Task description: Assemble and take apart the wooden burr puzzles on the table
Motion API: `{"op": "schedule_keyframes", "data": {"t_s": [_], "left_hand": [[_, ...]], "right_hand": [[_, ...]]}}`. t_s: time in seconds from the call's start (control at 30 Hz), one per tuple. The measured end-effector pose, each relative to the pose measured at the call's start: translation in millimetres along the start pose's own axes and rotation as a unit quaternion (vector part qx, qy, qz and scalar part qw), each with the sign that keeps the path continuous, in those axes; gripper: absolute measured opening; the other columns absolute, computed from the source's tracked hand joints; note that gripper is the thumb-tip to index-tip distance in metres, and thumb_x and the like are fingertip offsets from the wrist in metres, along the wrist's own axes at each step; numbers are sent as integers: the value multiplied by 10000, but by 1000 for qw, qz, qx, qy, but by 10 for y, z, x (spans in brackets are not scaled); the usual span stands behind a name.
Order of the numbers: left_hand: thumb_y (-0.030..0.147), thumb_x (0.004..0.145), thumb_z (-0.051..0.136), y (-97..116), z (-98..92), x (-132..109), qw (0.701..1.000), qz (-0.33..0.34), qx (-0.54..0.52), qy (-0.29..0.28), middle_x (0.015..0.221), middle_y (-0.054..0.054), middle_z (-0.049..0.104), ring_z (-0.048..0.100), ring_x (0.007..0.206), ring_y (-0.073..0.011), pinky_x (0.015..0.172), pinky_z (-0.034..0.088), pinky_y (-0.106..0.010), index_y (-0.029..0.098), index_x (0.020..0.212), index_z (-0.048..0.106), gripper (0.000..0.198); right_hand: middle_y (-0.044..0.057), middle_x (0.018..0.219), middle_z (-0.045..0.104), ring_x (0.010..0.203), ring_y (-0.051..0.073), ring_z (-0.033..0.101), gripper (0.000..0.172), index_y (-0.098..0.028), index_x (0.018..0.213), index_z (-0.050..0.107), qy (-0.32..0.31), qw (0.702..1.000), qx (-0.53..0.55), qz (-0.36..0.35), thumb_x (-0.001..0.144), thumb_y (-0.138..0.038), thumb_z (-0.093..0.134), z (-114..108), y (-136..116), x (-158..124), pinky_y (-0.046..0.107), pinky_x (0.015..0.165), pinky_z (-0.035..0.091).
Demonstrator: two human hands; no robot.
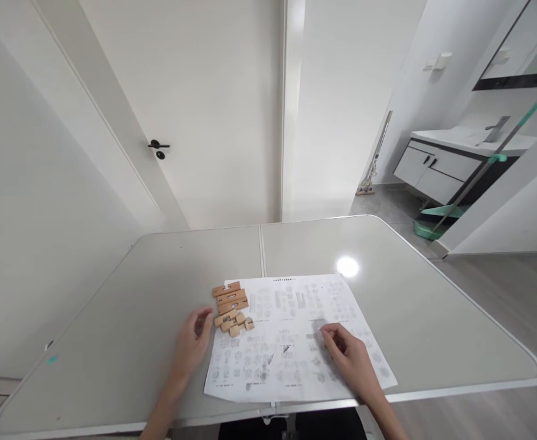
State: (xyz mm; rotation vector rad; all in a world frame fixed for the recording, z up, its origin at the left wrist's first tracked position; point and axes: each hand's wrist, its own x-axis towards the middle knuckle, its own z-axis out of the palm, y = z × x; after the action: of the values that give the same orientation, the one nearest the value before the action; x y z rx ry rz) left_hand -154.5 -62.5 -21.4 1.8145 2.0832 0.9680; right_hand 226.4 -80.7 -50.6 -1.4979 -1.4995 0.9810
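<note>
A printed paper sheet (296,333) with rows of small grey figures lies near the front of the table. Notched wooden puzzle pieces are gathered on its left edge: three long flat ones, among them this numbered wooden piece (232,297), and below them several small light wooden pieces (234,324). My left hand (194,342) is just left of the small pieces, its fingers loosely curled and the thumb apart, holding nothing I can see. Over the right part of the sheet rests my right hand (348,357), thumb and fingers drawn together; nothing shows between them.
The pale folding table (415,318) has a seam down its middle and a raised light rim. Behind it is a white door (213,110) with a black handle. To the right are a sink cabinet (438,162), a green dustpan (427,230) and a mop (378,153).
</note>
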Motion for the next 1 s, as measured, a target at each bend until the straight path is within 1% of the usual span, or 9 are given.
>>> {"op": "schedule_keyframes", "data": {"t_s": [0.17, 0.3, 0.43, 0.53, 0.67, 0.73, 0.8, 0.87, 1.0], "left_hand": [[454, 883, 579, 132, -44, 489, 991, 83, 72, -74, 1030, -77, 723, 638, 1063, -313, 953, 531, -476, 288, 964, 713, 228], [427, 793, 685, 272, -17, 804, 974, 123, 138, -127, 1062, -101, 703, 586, 1114, -350, 945, 508, -483, 302, 973, 751, 229], [399, 693, 763, 395, 35, 1009, 954, 133, 204, -173, 1086, -140, 689, 572, 1131, -388, 951, 485, -493, 260, 919, 782, 266], [439, 619, 816, 470, 64, 1145, 936, 131, 250, -212, 1013, -162, 700, 585, 1112, -418, 941, 476, -492, 232, 797, 785, 274], [479, 566, 880, 567, 100, 1268, 905, 137, 296, -273, 943, -150, 721, 617, 1102, -416, 956, 478, -451, 190, 691, 759, 337], [467, 657, 880, 617, 117, 1292, 889, 137, 318, -300, 1009, -144, 726, 636, 1103, -387, 961, 500, -458, 158, 803, 767, 360], [418, 857, 782, 664, 126, 1301, 876, 136, 334, -320, 1167, -124, 700, 656, 1100, -317, 947, 543, -467, 150, 1067, 732, 344], [352, 989, 655, 702, 124, 1306, 867, 136, 344, -333, 1292, -102, 650, 668, 1094, -256, 925, 577, -459, 178, 1265, 637, 326], [345, 997, 645, 745, 111, 1323, 858, 136, 357, -343, 1309, -98, 641, 670, 1096, -255, 917, 584, -453, 184, 1287, 624, 332]], "right_hand": [[-5, 688, 583, 596, 161, 497, 411, -208, 904, 693, -6, 1000, 1, -4, 982, -574, 523, -8, -9, -5, 262, 555, 425], [-5, 703, 575, 615, 165, 495, 394, -214, 914, 680, -12, 1000, 1, -1, 995, -558, 506, -4, -4, -5, 269, 579, 423], [-6, 693, 570, 606, 164, 490, 392, -212, 911, 681, -7, 1000, 0, -1, 990, -556, 512, 2, -7, 2, 268, 573, 417], [-8, 689, 570, 594, 159, 485, 402, -212, 898, 680, -9, 1000, 2, -2, 991, -563, 506, 7, -7, 5, 264, 566, 418], [-7, 692, 560, 600, 163, 485, 417, -216, 895, 673, -11, 1000, 7, 0, 984, -587, 503, 19, 14, 9, 264, 565, 422], [-7, 692, 551, 602, 168, 483, 430, -219, 898, 666, -17, 1000, 5, 4, 985, -600, 488, 26, 27, 14, 269, 572, 421], [-7, 693, 546, 607, 170, 482, 428, -220, 907, 664, -18, 1000, 3, 3, 984, -601, 486, 33, 37, 20, 273, 580, 416], [-9, 688, 542, 605, 170, 476, 422, -218, 908, 666, -15, 1000, 5, 1, 982, -595, 491, 38, 44, 26, 272, 577, 409], [-7, 671, 554, 587, 167, 477, 421, -211, 895, 678, -11, 1000, 14, -6, 977, -584, 502, 44, 54, 37, 271, 561, 402]]}}
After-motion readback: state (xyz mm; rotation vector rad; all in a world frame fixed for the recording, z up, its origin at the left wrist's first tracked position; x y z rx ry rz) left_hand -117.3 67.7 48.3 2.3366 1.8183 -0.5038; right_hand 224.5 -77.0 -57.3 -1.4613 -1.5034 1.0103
